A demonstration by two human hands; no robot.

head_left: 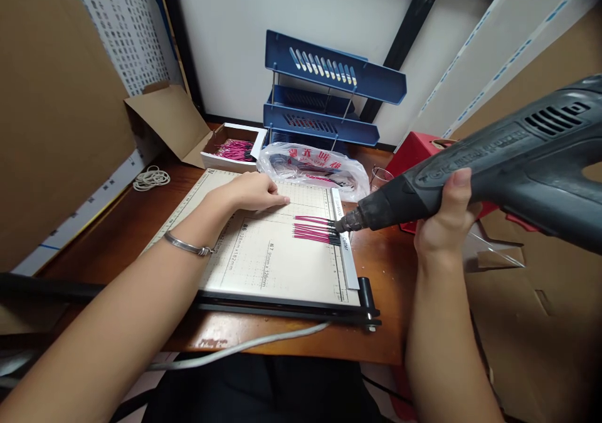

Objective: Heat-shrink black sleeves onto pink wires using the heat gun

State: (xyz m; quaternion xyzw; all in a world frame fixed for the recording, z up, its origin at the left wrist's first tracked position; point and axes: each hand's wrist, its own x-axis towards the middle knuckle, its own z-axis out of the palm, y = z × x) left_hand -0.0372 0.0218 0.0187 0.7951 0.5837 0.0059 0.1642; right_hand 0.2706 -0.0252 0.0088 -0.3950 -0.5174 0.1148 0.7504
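Observation:
My right hand (444,219) grips a dark grey heat gun (498,153) around its barrel, the thumb lying over the near side. Its nozzle (350,221) points left, right at the black ends of a row of pink wires (313,228); whether it touches them I cannot tell. Those wires lie side by side on a cream paper cutter board (254,266), their black ends by the metal strip (345,241). My left hand (254,191) rests on the board left of the wires, fingers curled and thumb stretched toward them. Nothing shows in it.
Behind the board are a white box (235,128) of pink wires, a clear plastic bag (313,169) with red print and a blue letter tray (333,65). A coiled white cord (150,178) lies left. A grey cable (239,348) crosses the front edge.

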